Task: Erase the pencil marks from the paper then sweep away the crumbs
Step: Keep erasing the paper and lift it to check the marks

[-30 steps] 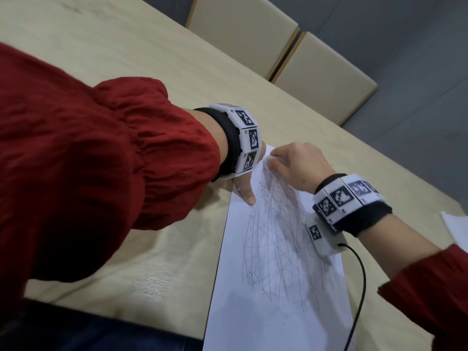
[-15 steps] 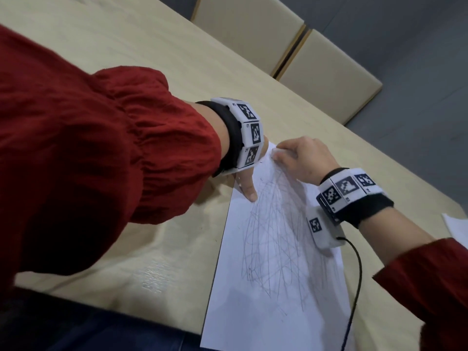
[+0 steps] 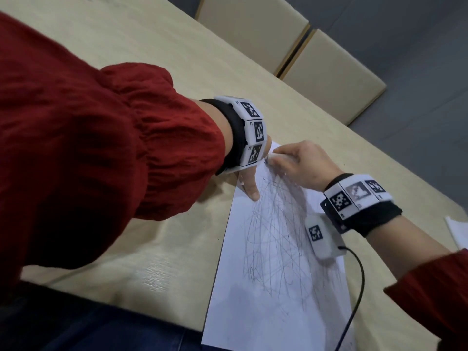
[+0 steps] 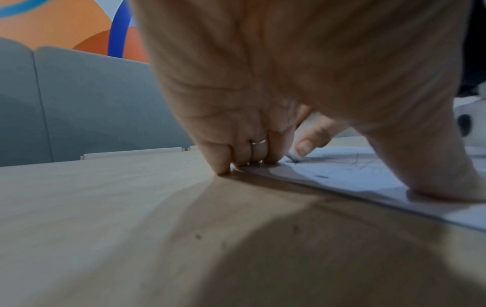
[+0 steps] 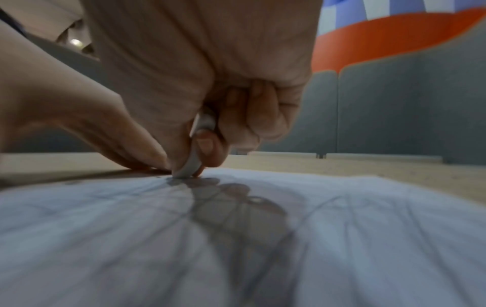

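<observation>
A white sheet of paper [image 3: 273, 295] covered in grey pencil scribbles lies on the light wooden table [image 3: 152, 59]. My left hand [image 3: 252, 181] presses it flat. Its thumb lies on the sheet's left edge and its fingertips [image 4: 244, 160] bear on the far corner. My right hand [image 3: 274, 160] pinches a white eraser [image 5: 193, 160] between thumb and fingers. The eraser's tip touches the paper near that far corner, just beside my left hand. In the head view the eraser [image 3: 269, 157] is mostly hidden by my fingers. I make out no crumbs.
Two beige chairs [image 3: 253, 29] [image 3: 334, 77] stand at the table's far side. Another white sheet [image 3: 458, 234] pokes in at the right edge. A black cable [image 3: 354, 295] runs from my right wrist across the paper's right side toward the table's near edge.
My right hand has made small strokes with the eraser at the paper's far corner, ending about where it was. The left hand has stayed pressed on the sheet.
</observation>
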